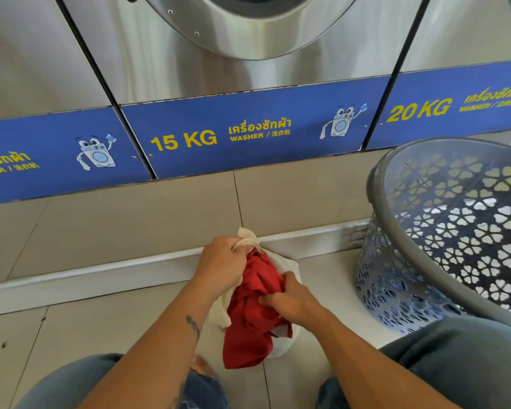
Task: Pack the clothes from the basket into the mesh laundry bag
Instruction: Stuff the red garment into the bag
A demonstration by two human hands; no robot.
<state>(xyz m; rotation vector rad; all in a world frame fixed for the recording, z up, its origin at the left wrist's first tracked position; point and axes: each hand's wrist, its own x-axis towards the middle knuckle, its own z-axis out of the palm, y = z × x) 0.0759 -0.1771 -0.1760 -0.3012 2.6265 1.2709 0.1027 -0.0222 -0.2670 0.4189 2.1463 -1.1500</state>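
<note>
A white mesh laundry bag (289, 265) sits on the tiled floor in front of my knees. My left hand (220, 262) grips the bag's bunched cream rim and holds it up. A red garment (252, 317) lies half in the bag's mouth, its lower part hanging out toward me. My right hand (292, 299) is closed on the red cloth at the opening. The grey plastic basket (378, 199) with flower-shaped cutouts stands at the right, tilted toward me; I see no clothes in the part of it that shows.
A row of steel washers stands ahead, the middle one (248, 69) marked 15 KG on its blue panel. A tiled step (130, 222) with a white edge runs below them. My jeans-clad knees (455, 358) fill the bottom corners.
</note>
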